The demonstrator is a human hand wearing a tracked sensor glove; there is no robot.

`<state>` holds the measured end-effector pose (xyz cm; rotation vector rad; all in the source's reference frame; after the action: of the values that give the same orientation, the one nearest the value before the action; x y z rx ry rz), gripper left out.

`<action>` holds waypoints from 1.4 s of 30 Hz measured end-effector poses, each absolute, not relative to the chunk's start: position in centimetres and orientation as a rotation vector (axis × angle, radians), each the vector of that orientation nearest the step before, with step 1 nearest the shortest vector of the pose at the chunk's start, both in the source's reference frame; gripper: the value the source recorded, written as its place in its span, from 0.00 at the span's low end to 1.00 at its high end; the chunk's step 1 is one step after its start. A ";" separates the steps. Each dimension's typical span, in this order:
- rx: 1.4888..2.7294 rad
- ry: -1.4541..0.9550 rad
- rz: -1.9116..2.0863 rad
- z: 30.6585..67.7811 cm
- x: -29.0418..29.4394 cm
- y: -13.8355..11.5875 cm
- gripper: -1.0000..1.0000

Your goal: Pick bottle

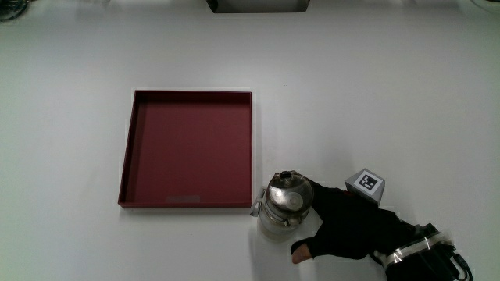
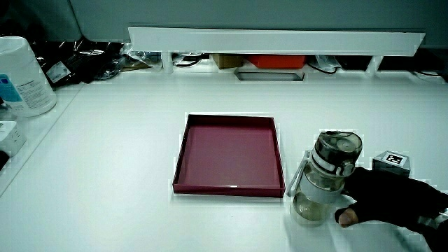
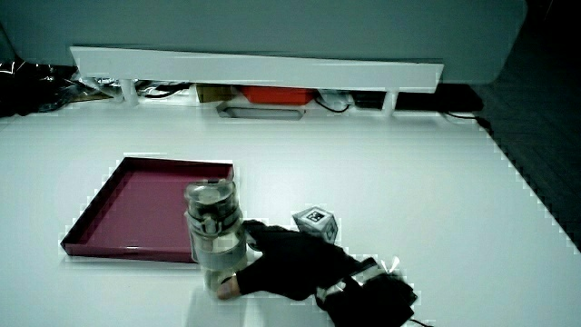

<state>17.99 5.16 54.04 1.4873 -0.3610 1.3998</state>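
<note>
A clear bottle [image 1: 283,204] with a grey metal-look lid stands upright on the white table, just off the nearest corner of the dark red tray [image 1: 125,156]. In both side views the bottle [image 2: 329,175] [image 3: 213,227] is seen standing beside the tray rim [image 2: 227,187] [image 3: 127,250]. The gloved hand [image 1: 344,226] wraps the bottle's lower body, with the thumb on the side nearer the person and the fingers curled round the farther side. The patterned cube [image 1: 367,184] sits on the hand's back. In both side views the hand [image 2: 388,196] [image 3: 290,263] presses against the bottle.
The tray holds nothing. A low white partition [image 2: 273,38] runs along the table's far edge, with cables and an orange item under it. A white tub [image 2: 21,77] stands on an adjoining surface at the table's edge.
</note>
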 end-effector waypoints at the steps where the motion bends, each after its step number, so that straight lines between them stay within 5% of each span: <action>1: 1.481 -0.356 1.402 54.2 17.9 5.2 0.50; 6: 1.464 -0.345 1.428 54.6 17.8 5.3 0.50; 28: 1.618 -0.329 1.663 55.2 17.9 6.3 1.00; 42: 1.685 -0.537 1.586 51.9 14.5 4.1 1.00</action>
<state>14.48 4.09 51.86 1.6845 -0.5372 1.5858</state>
